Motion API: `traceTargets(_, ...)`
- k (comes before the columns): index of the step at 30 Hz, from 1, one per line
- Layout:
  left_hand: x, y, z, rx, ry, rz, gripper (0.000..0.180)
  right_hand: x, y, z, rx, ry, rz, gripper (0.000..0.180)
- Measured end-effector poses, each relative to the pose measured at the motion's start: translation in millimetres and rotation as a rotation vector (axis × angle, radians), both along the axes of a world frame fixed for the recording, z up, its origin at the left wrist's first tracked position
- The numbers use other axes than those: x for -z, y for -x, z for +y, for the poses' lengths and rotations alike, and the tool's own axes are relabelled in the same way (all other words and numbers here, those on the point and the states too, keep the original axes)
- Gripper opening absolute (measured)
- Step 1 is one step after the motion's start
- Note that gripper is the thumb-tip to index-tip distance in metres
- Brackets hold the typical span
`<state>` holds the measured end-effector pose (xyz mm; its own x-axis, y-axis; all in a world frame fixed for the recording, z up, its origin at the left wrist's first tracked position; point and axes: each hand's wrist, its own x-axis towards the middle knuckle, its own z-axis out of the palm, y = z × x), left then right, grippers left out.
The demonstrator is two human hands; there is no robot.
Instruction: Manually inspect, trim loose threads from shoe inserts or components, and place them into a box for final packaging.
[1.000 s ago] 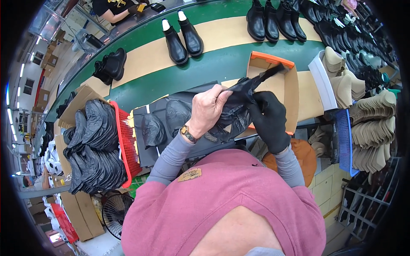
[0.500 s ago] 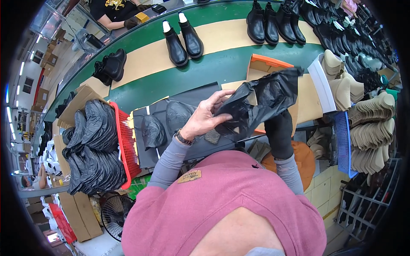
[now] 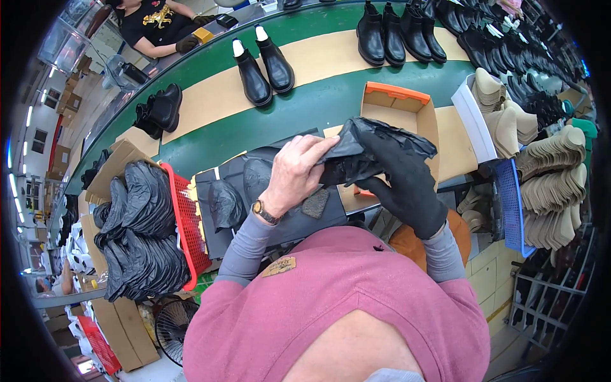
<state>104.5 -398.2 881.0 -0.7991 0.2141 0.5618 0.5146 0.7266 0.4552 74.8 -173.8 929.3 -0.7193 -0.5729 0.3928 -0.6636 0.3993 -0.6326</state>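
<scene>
A crumpled black plastic bag point(image 3: 349, 141) is stretched between my two hands above the front edge of the work surface. My left hand point(image 3: 295, 167), bare and with a wristwatch, pinches its left side between thumb and fingers. Over its right part lies my right hand point(image 3: 410, 191) in a black glove, thumb and fingers closed on the plastic. Whether anything is inside the bag cannot be made out. Below and left of my hands, a black-wrapped bundle point(image 3: 226, 205) and another wrapped shape point(image 3: 256, 178) rest on a dark sheet point(image 3: 210, 237).
A red basket point(image 3: 184, 223) at left stands against many black-wrapped pieces point(image 3: 145, 251). An open shoebox point(image 3: 407, 114) lies beyond my right hand. Black boots point(image 3: 275, 67) line the green conveyor belt point(image 3: 312, 105). Beige inserts point(image 3: 550, 188) stack beside a blue basket point(image 3: 511, 204). A co-worker point(image 3: 156, 28) sits across.
My gloved right hand has come up from under the bag onto its right part. The bag is bunched lower and flatter, uncovering more of the shoebox. My left hand still grips it.
</scene>
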Motion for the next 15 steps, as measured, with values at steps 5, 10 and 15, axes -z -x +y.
traceTargets(5,3.0,-6.3,-15.8,-0.032,-0.348,-0.173,0.029,44.0,17.2,16.0,-0.062,0.064,-0.169,0.043)
traceTargets(10,2.4,-9.7,-23.6,0.097,-0.549,-0.537,0.02,36.1,10.4,2.5,0.036,0.314,-0.315,0.035)
traceTargets(15,-2.8,-3.2,-26.4,0.292,-0.488,-0.526,0.018,29.5,17.9,3.7,-0.071,0.371,-0.738,0.033)
